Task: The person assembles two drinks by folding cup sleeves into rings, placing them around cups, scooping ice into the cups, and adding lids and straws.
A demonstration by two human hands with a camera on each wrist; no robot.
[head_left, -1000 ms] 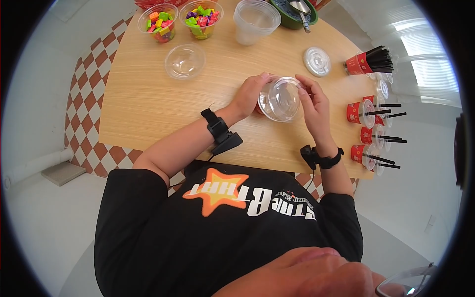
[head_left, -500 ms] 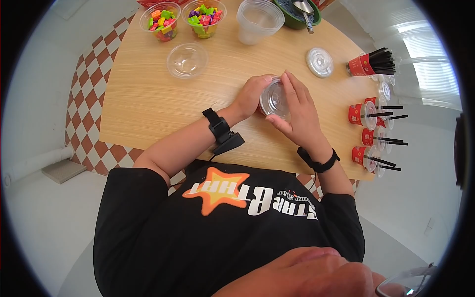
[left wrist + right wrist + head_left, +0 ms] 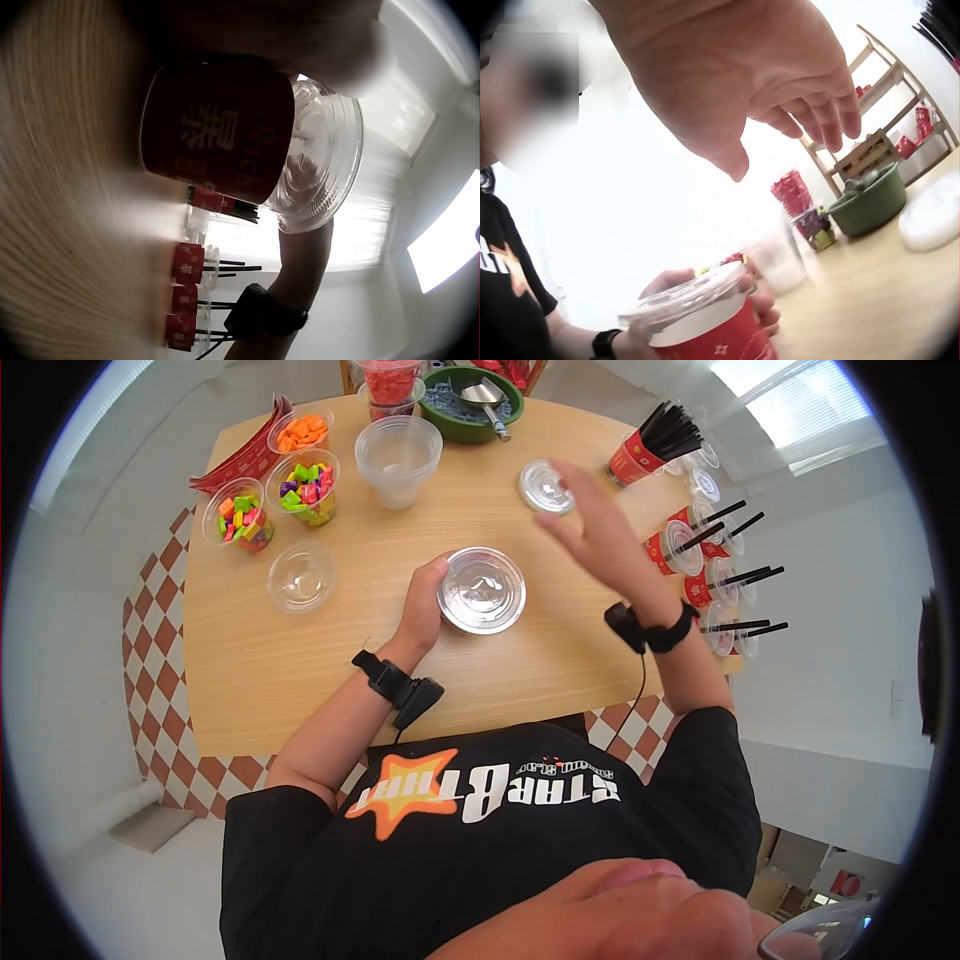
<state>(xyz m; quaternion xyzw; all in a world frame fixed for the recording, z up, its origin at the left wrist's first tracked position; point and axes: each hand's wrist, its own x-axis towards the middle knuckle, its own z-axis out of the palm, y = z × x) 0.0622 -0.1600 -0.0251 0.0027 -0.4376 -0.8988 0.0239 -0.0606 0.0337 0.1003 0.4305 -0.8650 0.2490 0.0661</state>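
My left hand (image 3: 424,605) grips the side of a red paper cup (image 3: 217,131) that stands upright on the table. A clear plastic lid (image 3: 483,590) sits over the cup's top; in the left wrist view the lid (image 3: 330,150) shows its ridged rim. White printing shows on the cup's red wall. My right hand (image 3: 605,535) is raised in the air to the right of the cup, holding nothing, with fingers loosely bent in the right wrist view. Its fingertips overlap a flat white-clear lid (image 3: 540,490) on the table in the head view.
Stacked clear cups (image 3: 398,455), candy tubs (image 3: 305,485) and an upturned clear lid (image 3: 300,576) lie to the left. A green basin (image 3: 460,425) with a metal scoop (image 3: 484,396) stands at the back. Several lidded red cups (image 3: 675,550) with black straws line the right edge, near a straw holder (image 3: 635,458).
My right hand first held the clear lid at the cup, then covered its top; now it has lifted away to the right. The left hand stays at the cup. The head view has shifted.
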